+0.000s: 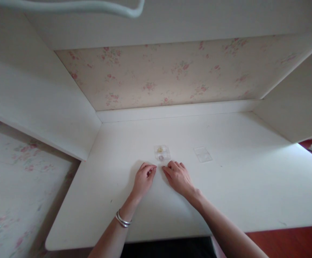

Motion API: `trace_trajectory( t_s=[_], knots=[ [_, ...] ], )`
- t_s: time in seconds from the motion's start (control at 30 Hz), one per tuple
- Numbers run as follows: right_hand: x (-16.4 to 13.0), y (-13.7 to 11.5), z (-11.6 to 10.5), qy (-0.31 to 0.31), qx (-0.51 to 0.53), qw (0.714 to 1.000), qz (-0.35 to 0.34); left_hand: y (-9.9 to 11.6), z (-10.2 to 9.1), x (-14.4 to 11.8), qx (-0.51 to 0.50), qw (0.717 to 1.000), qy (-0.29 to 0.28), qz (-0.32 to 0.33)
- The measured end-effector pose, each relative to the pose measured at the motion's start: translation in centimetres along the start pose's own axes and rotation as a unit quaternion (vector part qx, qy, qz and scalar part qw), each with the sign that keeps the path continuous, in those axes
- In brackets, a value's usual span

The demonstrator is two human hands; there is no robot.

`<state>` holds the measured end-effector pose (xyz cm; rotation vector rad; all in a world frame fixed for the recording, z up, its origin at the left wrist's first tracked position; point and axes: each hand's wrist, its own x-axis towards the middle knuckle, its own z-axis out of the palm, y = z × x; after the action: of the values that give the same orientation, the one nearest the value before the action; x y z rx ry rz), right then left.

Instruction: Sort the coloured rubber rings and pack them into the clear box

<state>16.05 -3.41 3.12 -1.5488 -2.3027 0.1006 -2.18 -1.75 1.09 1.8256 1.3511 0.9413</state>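
A small clear plastic case or pouch [166, 150], its exact kind unclear, lies on the white desk. Inside it a small gold-coloured piece [159, 149] sits above a small pinkish round piece [161, 157]. My left hand [143, 178] is just below its left side, thumb and forefinger pinched together. On the lower right of the case, my right hand [179, 177] is closed too, its fingers touching or very near the corner. What either pinch holds, if anything, is too small to see. Further right lies a flat clear plastic piece [203, 154], apart from both hands.
The white desk [239, 186] is bounded by a low back ledge [177, 109], a left side panel [37, 82] and a right one [293, 96]. A white curved bar [91, 6] crosses the top left. Red flooring [287, 240] shows beyond the front edge.
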Motion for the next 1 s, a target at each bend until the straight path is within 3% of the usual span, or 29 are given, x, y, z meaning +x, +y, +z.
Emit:
trace_trajectory(
  t_s=[0.27, 0.4, 0.57, 0.77, 1.0],
  knots=[
    [-0.5, 0.0, 0.6, 0.021, 0.046, 0.998, 0.033, 0.0, 0.0, -0.4, 0.016, 1.000, -0.017, 0.016],
    [-0.2, 0.3, 0.8, 0.066, 0.100, 0.991, 0.059, 0.2, 0.1, -0.8, 0.069, 0.996, -0.042, 0.044],
    [1.9, 0.8, 0.5, 0.116, 0.104, 0.985, 0.067, 0.6, 0.0, -1.0, 0.135, 0.986, -0.067, 0.067],
    [4.4, 1.6, 0.9, 0.101, 0.061, 0.992, 0.044, 0.5, 0.1, -1.1, 0.161, 0.982, -0.060, 0.079],
    [2.3, 2.3, 0.5, 0.130, 0.113, 0.981, 0.086, 0.5, 0.4, -1.1, 0.184, 0.977, -0.059, 0.092]
  ],
)
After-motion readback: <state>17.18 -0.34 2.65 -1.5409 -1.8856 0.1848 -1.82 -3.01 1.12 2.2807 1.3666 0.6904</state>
